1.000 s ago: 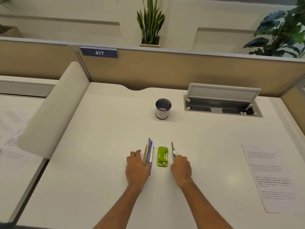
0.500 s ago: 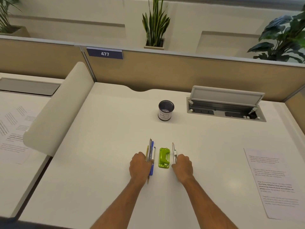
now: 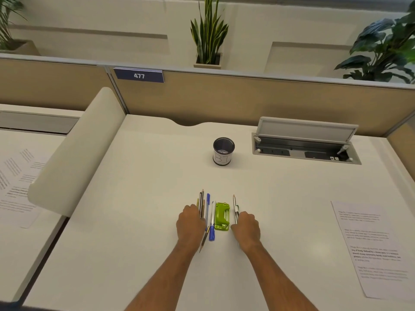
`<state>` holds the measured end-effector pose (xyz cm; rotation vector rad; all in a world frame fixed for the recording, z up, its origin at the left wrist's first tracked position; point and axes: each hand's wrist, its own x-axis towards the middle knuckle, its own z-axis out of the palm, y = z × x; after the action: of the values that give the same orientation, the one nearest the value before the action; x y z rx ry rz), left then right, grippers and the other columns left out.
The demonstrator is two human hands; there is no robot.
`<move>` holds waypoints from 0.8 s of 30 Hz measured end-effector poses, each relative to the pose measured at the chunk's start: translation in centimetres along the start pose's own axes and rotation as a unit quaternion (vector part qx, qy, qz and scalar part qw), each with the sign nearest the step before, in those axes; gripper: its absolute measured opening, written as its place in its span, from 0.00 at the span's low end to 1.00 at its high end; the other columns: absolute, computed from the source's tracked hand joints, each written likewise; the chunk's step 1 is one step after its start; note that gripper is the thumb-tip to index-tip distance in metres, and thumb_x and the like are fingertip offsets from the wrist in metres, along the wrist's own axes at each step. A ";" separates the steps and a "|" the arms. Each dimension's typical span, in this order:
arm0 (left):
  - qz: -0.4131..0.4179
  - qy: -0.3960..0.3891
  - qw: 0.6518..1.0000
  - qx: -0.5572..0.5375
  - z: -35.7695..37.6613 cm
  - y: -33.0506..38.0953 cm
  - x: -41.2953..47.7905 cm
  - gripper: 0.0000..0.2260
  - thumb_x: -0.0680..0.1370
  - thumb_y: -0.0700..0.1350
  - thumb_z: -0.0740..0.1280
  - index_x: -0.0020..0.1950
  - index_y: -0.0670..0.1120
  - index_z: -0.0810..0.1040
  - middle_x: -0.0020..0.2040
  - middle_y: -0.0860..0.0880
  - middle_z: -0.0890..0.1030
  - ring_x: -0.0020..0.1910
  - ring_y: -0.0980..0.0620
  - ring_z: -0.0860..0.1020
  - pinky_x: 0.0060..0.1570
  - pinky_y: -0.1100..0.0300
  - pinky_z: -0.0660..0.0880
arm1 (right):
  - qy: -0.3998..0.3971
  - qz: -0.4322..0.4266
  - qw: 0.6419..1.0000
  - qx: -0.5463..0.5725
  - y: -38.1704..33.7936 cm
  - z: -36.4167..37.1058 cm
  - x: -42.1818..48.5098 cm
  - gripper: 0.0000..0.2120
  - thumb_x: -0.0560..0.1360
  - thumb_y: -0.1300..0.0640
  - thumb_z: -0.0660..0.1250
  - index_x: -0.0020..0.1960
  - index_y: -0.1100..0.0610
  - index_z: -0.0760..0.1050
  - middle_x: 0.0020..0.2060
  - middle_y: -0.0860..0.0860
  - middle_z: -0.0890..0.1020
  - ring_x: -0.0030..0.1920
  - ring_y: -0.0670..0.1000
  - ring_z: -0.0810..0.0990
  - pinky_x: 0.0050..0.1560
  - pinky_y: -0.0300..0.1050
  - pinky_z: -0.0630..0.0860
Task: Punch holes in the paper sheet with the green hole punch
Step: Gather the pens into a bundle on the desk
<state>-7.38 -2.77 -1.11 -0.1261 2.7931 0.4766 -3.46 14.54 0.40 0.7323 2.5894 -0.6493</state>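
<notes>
The green hole punch (image 3: 221,217) lies flat on the white desk (image 3: 139,221), between my two hands. My left hand (image 3: 190,225) is just left of it, fingers curled over a bundle of pencils (image 3: 201,204). One pencil tip sticks out behind the wrist. A blue and white pen (image 3: 211,223) lies between that hand and the punch. My right hand (image 3: 246,227) sits just right of the punch, fingers curled over a single pen (image 3: 235,207). Neither hand touches the punch. The printed paper sheet (image 3: 372,248) lies flat at the desk's right edge, well away from both hands.
A dark mesh pen cup (image 3: 223,151) stands beyond the punch at mid desk. An open cable tray (image 3: 305,144) with its lid raised is at the back right. A curved white divider (image 3: 74,158) bounds the left side, with papers (image 3: 15,182) on the neighbouring desk.
Both hands have curled from lying flat into closed grips on the pencils and the pen. The pencil bundle has slid slightly toward me. The punch has not moved.
</notes>
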 end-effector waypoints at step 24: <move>0.077 0.066 0.992 0.072 1.3 -0.5 0.6 0.14 0.89 0.45 0.60 0.74 0.45 0.68 0.64 0.46 0.76 0.57 0.52 0.78 0.54 0.61 0.83 | -0.037 0.045 0.988 0.145 2.5 0.2 0.6 0.08 0.80 0.60 0.71 0.46 0.58 0.73 0.40 0.53 0.79 0.31 0.44 0.74 0.26 0.34 0.62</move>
<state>-7.51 -2.86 -2.63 0.0930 2.9703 0.3098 -2.43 16.54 -0.85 0.8898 2.4048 -1.0168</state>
